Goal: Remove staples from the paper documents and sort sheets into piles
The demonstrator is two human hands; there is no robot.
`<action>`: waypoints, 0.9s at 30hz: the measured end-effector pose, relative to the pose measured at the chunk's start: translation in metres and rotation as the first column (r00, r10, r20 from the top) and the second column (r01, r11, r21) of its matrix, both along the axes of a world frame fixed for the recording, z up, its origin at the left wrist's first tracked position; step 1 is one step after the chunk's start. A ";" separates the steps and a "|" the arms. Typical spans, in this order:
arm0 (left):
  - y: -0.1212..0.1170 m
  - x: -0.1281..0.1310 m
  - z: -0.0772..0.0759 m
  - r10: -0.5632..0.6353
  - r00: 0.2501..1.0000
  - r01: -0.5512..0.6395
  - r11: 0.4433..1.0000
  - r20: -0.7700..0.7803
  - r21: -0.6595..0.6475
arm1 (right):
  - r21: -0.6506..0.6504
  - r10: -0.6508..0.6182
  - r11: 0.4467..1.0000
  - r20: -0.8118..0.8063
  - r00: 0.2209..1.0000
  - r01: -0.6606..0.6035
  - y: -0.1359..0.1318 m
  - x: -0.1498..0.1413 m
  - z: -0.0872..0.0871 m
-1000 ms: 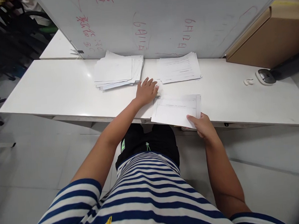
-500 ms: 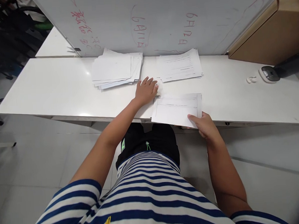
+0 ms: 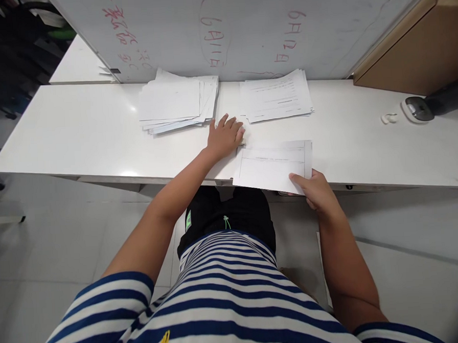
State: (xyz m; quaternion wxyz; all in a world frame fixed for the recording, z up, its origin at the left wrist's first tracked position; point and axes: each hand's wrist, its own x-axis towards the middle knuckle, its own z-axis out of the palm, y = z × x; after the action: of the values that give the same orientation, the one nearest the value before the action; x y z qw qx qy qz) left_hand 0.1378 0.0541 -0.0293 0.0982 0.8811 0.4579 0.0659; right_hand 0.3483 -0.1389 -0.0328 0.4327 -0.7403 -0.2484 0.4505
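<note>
Little changes: the right hand (image 3: 319,191) still pinches the paper (image 3: 272,165), the left hand (image 3: 223,139) keeps its fingers spread, suggesting a pause.

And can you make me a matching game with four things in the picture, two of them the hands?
Things:
1. left hand
2. right hand
3. cardboard box
4. board

Clues:
A. white, marked in red
B. gripping a sheet of paper near its corner
C. brown, over on the right side
D. fingers spread apart

Right pairs: 1-D, 2-B, 3-C, 4-A
</note>
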 end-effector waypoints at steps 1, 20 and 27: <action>0.000 0.001 0.000 -0.004 1.000 0.004 1.000 -0.006 0.001 | 0.000 -0.005 1.000 0.002 1.000 0.005 0.000 0.000 -0.001; -0.007 -0.022 0.011 0.213 0.794 -0.176 0.977 0.570 -0.119 | 0.107 -0.175 0.982 0.172 0.969 0.158 -0.013 0.014 -0.007; -0.038 -0.064 0.001 0.352 0.902 -0.337 0.936 0.251 -0.102 | 0.285 -0.164 0.955 0.259 0.952 0.087 -0.018 0.012 -0.008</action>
State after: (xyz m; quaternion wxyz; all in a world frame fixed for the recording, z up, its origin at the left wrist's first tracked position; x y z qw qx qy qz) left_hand 0.0735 0.0162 -0.0283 0.1701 0.7664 0.5906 0.1866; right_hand 0.3605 -0.1569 -0.0412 0.5181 -0.7450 -0.3180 0.2747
